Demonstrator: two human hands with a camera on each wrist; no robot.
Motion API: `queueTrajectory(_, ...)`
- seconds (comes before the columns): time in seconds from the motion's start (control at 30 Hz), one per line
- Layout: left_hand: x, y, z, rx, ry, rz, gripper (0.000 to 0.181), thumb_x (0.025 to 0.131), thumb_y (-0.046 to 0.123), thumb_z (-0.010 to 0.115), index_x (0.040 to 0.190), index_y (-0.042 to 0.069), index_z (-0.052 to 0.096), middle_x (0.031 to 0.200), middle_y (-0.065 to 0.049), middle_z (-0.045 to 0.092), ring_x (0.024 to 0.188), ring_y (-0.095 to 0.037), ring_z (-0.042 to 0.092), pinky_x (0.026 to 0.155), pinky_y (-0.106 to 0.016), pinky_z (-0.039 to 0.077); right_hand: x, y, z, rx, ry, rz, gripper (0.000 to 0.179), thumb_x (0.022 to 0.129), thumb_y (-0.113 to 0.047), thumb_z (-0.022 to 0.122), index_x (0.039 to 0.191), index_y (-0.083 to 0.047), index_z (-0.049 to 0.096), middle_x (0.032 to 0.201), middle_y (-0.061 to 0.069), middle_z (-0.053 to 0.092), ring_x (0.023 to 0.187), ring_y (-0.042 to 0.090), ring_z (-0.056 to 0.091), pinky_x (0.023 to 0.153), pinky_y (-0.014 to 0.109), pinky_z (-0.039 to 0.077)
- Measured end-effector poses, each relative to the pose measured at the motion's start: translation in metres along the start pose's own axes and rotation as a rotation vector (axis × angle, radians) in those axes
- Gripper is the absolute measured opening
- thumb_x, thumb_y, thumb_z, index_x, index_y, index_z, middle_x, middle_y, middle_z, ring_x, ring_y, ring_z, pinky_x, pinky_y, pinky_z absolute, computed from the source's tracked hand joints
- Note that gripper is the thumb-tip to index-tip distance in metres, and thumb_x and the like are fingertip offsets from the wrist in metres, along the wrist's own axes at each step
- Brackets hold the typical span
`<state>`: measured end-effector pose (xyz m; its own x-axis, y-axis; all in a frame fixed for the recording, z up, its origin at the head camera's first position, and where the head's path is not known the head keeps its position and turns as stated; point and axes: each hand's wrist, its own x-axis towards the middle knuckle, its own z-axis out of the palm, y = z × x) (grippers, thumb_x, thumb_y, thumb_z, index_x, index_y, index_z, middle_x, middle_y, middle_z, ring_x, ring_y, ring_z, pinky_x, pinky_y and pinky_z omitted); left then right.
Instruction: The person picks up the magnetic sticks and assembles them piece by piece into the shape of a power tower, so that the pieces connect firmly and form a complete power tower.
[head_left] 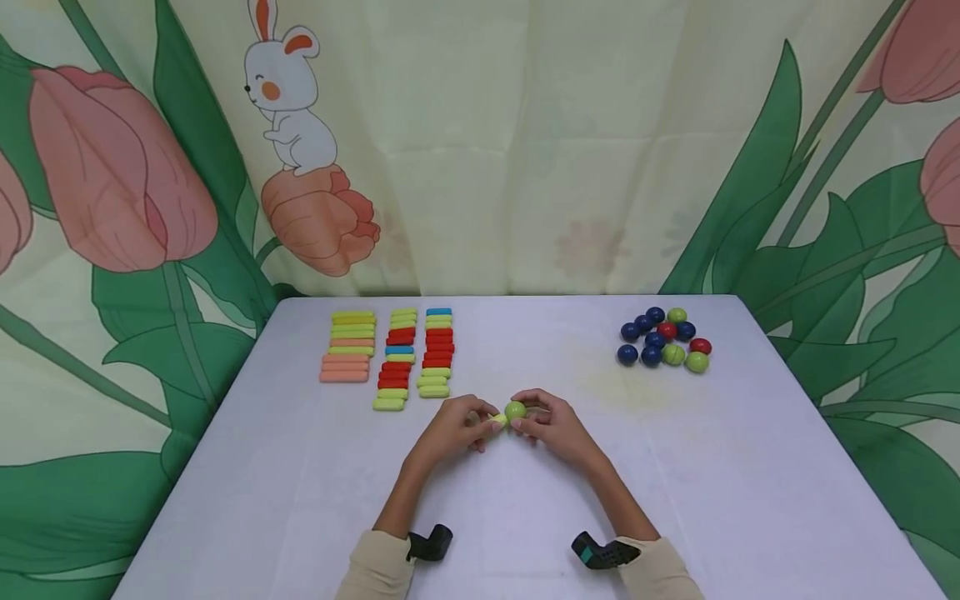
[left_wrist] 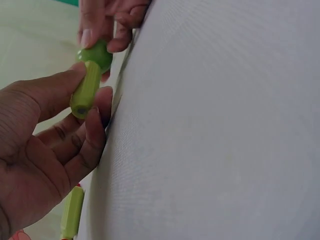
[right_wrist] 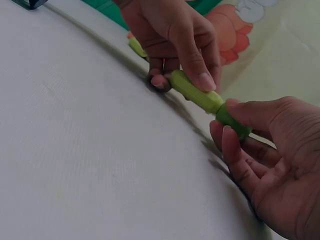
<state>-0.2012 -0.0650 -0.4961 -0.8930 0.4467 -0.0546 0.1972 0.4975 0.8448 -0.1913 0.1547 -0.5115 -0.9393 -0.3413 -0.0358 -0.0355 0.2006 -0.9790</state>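
Note:
Over the middle of the table, my left hand [head_left: 456, 429] pinches a ridged yellow-green stick [left_wrist: 85, 92] between thumb and fingers. My right hand [head_left: 557, 429] holds a shiny green ball [head_left: 514, 410] by its sides. One end of the stick meets the ball, as the right wrist view shows with the stick [right_wrist: 195, 94] and the ball [right_wrist: 231, 122] in line. A small dark hole shows in the stick's free end in the left wrist view. Fingers hide part of both pieces.
Three columns of short sticks lie at the back left: yellow-green, salmon [head_left: 344, 376], red [head_left: 438, 339] and blue [head_left: 438, 312]. At the back right sits a cluster of dark blue [head_left: 627, 355], red [head_left: 701, 346] and green balls [head_left: 697, 362]. A printed curtain [head_left: 510, 167] hangs behind the white table [head_left: 510, 533].

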Motion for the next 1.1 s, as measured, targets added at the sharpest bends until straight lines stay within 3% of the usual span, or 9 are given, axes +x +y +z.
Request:
queueTrajectory(0.27,-0.001,0.001,-0.006,0.037,0.174,-0.066,0.020,0.090,0.023,0.071,0.107,0.014,0.069,0.098,-0.002,0.066,0.069,-0.011,0.061,0.066,-0.023,0.052,0.000,0.007,-0.008,-0.033,-0.058,-0.029,0.040,0.095,-0.015,0.064,0.132,-0.003,0.056,0.097,0.019,0.068,0.073,0.014,0.064,0.067,0.026,0.055)
queueTrajectory(0.47,-0.006,-0.002,-0.017,0.279,0.445,-0.191,0.027,0.085,0.020,0.077,0.109,0.014,0.068,0.088,-0.003,0.062,0.074,-0.014,0.056,0.063,-0.024,0.051,-0.004,0.006,-0.009,0.118,0.026,0.020,0.042,0.092,-0.008,0.066,0.130,0.003,0.051,0.121,0.023,0.055,0.084,0.017,0.071,0.074,0.028,0.059)
queueTrajectory(0.6,-0.012,-0.005,-0.026,0.440,0.525,-0.293,0.038,0.080,0.018,0.081,0.116,0.013,0.067,0.096,-0.009,0.066,0.078,-0.019,0.062,0.060,-0.027,0.052,-0.002,0.004,-0.007,0.178,0.065,0.054,0.040,0.092,-0.007,0.066,0.128,0.001,0.050,0.123,0.023,0.053,0.086,0.019,0.073,0.074,0.029,0.060)
queueTrajectory(0.73,-0.016,-0.009,-0.029,0.525,0.505,-0.328,0.037,0.079,0.015,0.081,0.114,0.011,0.068,0.102,-0.014,0.065,0.088,-0.025,0.064,0.060,-0.032,0.054,-0.002,0.003,-0.006,0.201,0.115,0.109,0.038,0.091,-0.010,0.068,0.125,-0.002,0.052,0.117,0.020,0.060,0.088,0.021,0.073,0.072,0.030,0.060)
queueTrajectory(0.87,-0.018,-0.008,-0.031,0.505,0.451,-0.341,0.029,0.077,0.017,0.083,0.104,0.011,0.072,0.104,-0.014,0.058,0.099,-0.025,0.058,0.067,-0.035,0.057,0.000,0.002,-0.005,0.210,0.140,0.129,0.039,0.091,-0.017,0.069,0.122,-0.001,0.052,0.110,0.017,0.066,0.092,0.022,0.073,0.073,0.030,0.060)
queueTrajectory(0.97,-0.018,-0.005,-0.030,0.398,0.355,-0.305,0.026,0.078,0.019,0.082,0.101,0.011,0.073,0.105,-0.010,0.057,0.099,-0.021,0.054,0.072,-0.033,0.056,0.001,0.002,-0.004,0.213,0.164,0.141,0.037,0.091,-0.019,0.069,0.120,-0.001,0.053,0.106,0.013,0.069,0.090,0.020,0.073,0.072,0.029,0.059)
queueTrajectory(1.1,-0.015,0.001,-0.028,0.170,0.179,-0.202,0.022,0.084,0.020,0.077,0.102,0.009,0.069,0.098,-0.006,0.064,0.087,-0.016,0.058,0.073,-0.029,0.054,0.002,0.001,-0.003,0.210,0.210,0.155,0.036,0.091,-0.018,0.070,0.119,-0.001,0.055,0.100,0.008,0.071,0.082,0.015,0.070,0.070,0.027,0.059)
